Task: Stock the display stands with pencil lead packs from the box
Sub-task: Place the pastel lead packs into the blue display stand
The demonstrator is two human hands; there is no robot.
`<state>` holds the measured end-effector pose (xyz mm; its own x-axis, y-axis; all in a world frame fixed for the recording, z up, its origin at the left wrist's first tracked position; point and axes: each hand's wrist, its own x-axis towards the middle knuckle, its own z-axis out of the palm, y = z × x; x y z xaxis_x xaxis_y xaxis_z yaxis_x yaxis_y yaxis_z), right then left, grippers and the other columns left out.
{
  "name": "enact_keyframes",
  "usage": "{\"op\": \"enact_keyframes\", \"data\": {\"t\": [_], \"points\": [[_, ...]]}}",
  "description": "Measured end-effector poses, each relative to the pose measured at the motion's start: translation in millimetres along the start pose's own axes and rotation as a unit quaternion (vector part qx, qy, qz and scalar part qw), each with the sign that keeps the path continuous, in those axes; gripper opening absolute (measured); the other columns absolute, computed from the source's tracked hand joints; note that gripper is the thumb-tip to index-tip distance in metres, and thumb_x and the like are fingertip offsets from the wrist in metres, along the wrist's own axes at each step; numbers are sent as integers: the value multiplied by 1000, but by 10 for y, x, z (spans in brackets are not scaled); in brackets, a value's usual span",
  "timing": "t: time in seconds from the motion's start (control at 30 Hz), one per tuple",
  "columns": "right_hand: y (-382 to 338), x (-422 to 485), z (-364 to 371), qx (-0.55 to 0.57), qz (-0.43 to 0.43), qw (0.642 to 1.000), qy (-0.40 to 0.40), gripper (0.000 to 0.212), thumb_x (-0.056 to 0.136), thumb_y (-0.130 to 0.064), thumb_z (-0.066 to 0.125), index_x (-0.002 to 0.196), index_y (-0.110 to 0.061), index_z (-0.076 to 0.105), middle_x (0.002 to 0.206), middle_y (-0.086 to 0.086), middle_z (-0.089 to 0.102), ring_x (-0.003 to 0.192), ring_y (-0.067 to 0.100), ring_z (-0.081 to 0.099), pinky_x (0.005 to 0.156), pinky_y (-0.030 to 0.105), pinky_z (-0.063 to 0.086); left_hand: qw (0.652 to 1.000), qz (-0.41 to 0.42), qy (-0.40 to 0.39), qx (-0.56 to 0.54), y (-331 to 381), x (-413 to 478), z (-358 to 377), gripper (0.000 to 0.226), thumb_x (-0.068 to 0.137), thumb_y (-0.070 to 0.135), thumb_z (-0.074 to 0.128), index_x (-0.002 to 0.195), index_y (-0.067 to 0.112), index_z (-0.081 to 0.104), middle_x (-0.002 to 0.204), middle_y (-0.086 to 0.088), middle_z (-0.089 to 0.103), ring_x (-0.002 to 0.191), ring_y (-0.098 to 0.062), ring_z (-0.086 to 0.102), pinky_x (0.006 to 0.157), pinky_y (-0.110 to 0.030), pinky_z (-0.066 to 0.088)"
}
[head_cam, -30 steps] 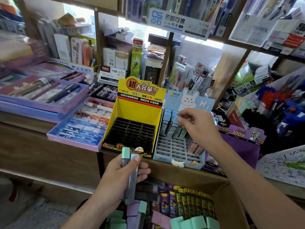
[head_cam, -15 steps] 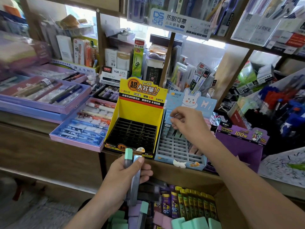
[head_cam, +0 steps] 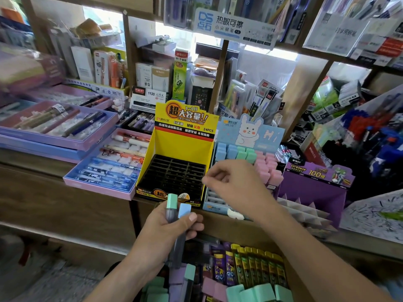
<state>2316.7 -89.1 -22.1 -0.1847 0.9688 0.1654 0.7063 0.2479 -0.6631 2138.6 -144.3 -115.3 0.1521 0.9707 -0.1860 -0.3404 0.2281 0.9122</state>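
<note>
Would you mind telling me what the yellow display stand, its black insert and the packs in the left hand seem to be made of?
Yellow display stand: printed card, slightly glossy, with folded flat panels.
Black insert: probably moulded plastic, a thin-walled grid with a dull sheen.
Packs in the left hand: likely plastic, smoky translucent bodies with opaque matte pastel caps.

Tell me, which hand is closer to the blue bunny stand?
Right. The right hand hovers directly in front of the blue bunny stand, over its slots. The left hand is lower and further left, below the yellow stand, gripping two lead packs.
</note>
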Motion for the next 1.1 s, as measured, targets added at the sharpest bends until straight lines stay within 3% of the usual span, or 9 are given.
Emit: {"op": "enact_keyframes", "data": {"t": [0.1,0.17,0.33,0.53,0.67,0.83,0.93,1.1], "points": [[-74,-171,174,12,31,997,-71,19,90,-43,74,82,-25,76,70,-8,70,64,1,66,59,21,54,1000,4,-15,-3,-5,2,10,42,79,21,75,115,5,63,100,-19,77,90,-29,76,71,-26,60],[-97,-249,261,44,59,992,-106,24,89,-46,75,83,-23,74,67,-6,73,59,2,69,52,16,51,1000,13,-28,2,-9,-6,14,38,80,21,76,115,10,67,101,-17,77,90,-26,76,72,-27,60],[-108,-301,358,88,100,985,-109,29,84,-42,82,84,-16,69,65,2,75,54,6,72,47,14,50,998,25,-38,32,-17,-16,27,40,78,25,76,115,13,65,103,-11,77,94,-22,75,76,-28,60],[-67,-281,290,121,116,976,-138,24,86,-37,81,86,-14,72,66,4,75,58,17,73,59,34,63,997,35,-53,44,-13,-22,39,40,82,24,75,118,13,63,102,-14,77,94,-25,75,79,-29,60],[-20,-262,170,132,103,976,-137,18,89,-32,79,85,-15,76,64,1,73,54,9,66,54,18,53,996,33,-70,35,-10,-23,46,33,85,23,73,117,19,66,104,-17,75,94,-27,74,81,-31,60],[63,-210,-38,158,99,972,-143,7,93,-20,74,98,-15,76,75,7,77,67,17,73,65,23,58,996,24,-74,46,-10,-33,51,17,90,34,66,99,20,69,102,-18,75,94,-31,74,80,-34,61],[122,-166,-165,167,108,973,-115,17,92,-3,67,103,-15,74,76,9,77,69,19,74,65,25,60,998,7,-58,33,-29,-29,48,24,93,36,60,104,15,66,102,-17,76,96,-32,75,79,-35,62],[172,-120,-436,163,79,983,-39,19,90,1,70,98,-16,74,77,7,78,67,14,75,59,18,58,999,10,-1,35,-62,-2,11,27,101,27,53,112,4,62,104,-13,77,99,-25,75,82,-35,63]]}}
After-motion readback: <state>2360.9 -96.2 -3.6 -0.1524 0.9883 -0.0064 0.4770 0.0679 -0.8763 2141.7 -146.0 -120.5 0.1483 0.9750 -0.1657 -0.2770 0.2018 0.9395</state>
